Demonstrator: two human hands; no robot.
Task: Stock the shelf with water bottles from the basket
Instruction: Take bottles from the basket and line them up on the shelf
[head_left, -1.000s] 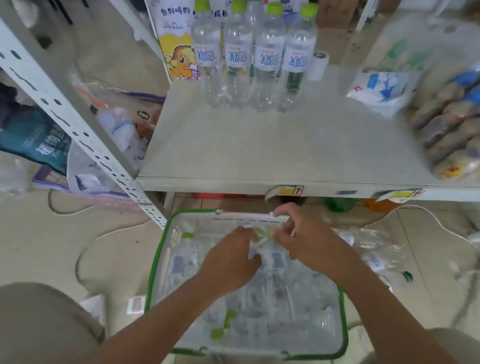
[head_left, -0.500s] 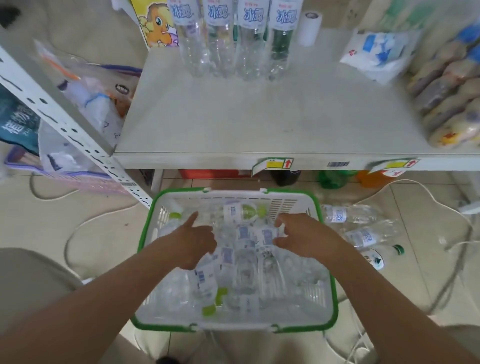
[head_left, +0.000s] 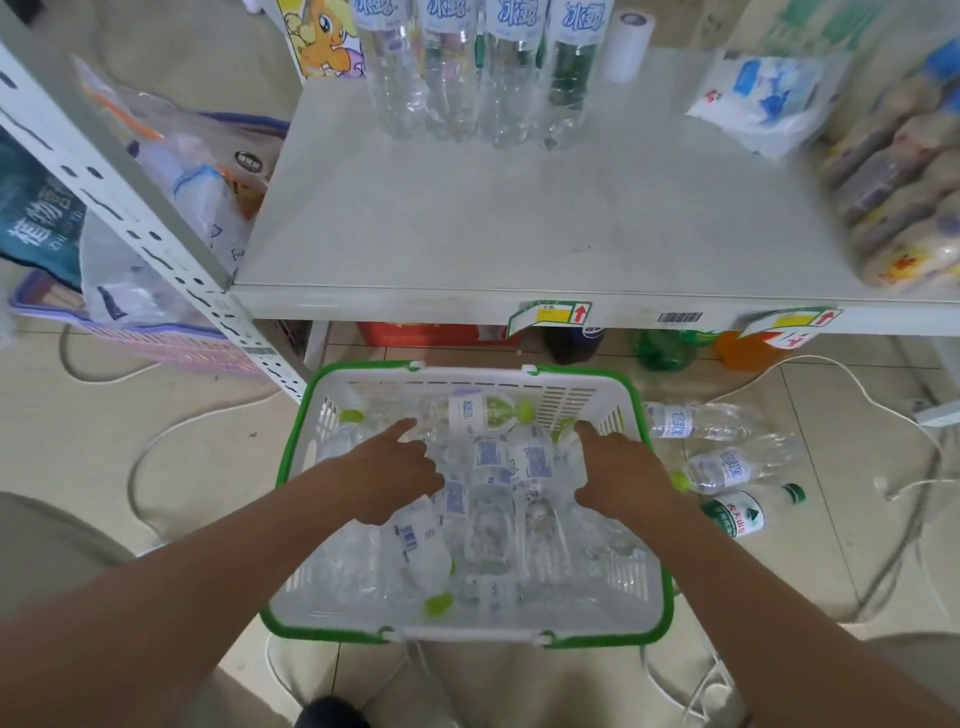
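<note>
Both hands, left (head_left: 396, 475) and right (head_left: 621, 475), reach loosely spread with forefingers extended, gripping nothing, into the floor basket (head_left: 470, 635) of water bottles (head_left: 485, 413), likely choosing ones for the shelf (head_left: 519, 228).

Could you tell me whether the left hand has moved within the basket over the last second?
Yes. The left hand has shifted toward the left side of the basket, away from the right hand it was almost touching.
</note>
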